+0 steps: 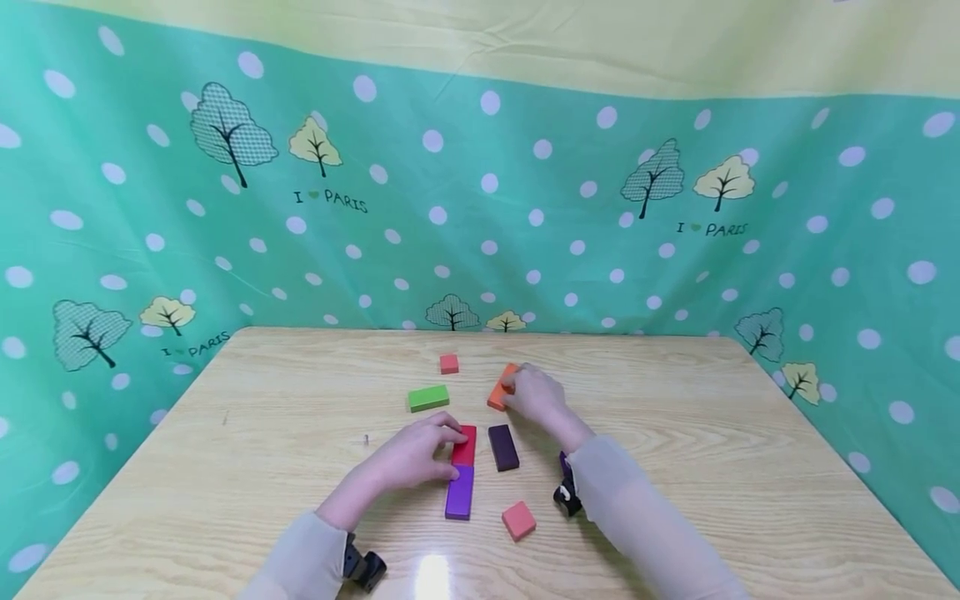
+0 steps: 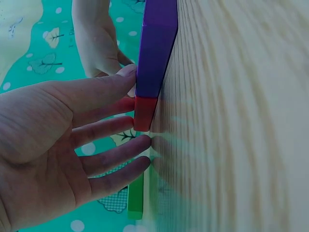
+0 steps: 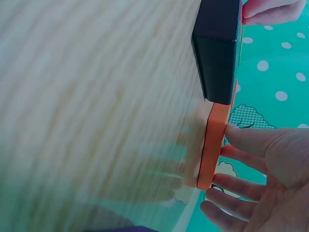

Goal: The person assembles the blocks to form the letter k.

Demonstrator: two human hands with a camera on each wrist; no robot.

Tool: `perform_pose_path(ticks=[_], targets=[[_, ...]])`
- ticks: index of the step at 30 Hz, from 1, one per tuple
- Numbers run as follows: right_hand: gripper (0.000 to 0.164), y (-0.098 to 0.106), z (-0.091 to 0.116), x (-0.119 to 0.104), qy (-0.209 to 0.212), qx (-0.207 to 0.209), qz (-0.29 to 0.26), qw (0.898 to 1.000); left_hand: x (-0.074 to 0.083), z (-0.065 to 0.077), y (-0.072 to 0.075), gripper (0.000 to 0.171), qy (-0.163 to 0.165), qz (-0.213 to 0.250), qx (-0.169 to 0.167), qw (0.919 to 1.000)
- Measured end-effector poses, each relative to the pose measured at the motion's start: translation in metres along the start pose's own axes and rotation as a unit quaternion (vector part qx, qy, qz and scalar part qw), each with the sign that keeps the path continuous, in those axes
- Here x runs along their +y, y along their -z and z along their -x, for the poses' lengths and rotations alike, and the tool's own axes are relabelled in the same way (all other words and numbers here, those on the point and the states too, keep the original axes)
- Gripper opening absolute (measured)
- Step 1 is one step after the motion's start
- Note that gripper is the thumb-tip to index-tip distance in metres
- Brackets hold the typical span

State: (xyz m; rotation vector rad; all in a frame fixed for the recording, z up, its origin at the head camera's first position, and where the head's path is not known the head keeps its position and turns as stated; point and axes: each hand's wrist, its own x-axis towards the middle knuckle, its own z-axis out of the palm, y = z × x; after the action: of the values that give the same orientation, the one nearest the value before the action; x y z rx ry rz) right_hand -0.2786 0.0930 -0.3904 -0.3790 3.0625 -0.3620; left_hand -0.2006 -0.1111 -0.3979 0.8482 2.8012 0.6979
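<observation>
My left hand (image 1: 420,450) lies over the left edge of two blocks set end to end. Its thumb touches the purple block (image 1: 460,493), while the index and middle fingertips reach the red block (image 1: 464,446) beyond it. In the left wrist view the other fingers (image 2: 125,171) are spread, fairly straight, near the tabletop. Farther off, my right hand (image 1: 536,393) touches the orange block (image 1: 498,395) from its right side. The right wrist view shows the thumb and relaxed fingers (image 3: 236,181) along that block. A dark purple block (image 1: 503,447) lies between the hands.
Beyond the left hand is a green block (image 1: 428,398). A small pink-red block (image 1: 448,364) lies near the back edge, and another coral block (image 1: 518,521) nearer the front. The wooden table (image 1: 675,400) meets a patterned green curtain (image 1: 480,192).
</observation>
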Motion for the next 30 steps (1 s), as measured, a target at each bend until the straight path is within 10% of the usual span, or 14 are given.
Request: perform_pose_path(ticks=[30], targets=[[0.034,-0.006,-0.007,-0.012,0.025,-0.029,0.011,0.999,0.0,-0.003,-0.002,0.044,-0.005,0.003,0.006,1.0]])
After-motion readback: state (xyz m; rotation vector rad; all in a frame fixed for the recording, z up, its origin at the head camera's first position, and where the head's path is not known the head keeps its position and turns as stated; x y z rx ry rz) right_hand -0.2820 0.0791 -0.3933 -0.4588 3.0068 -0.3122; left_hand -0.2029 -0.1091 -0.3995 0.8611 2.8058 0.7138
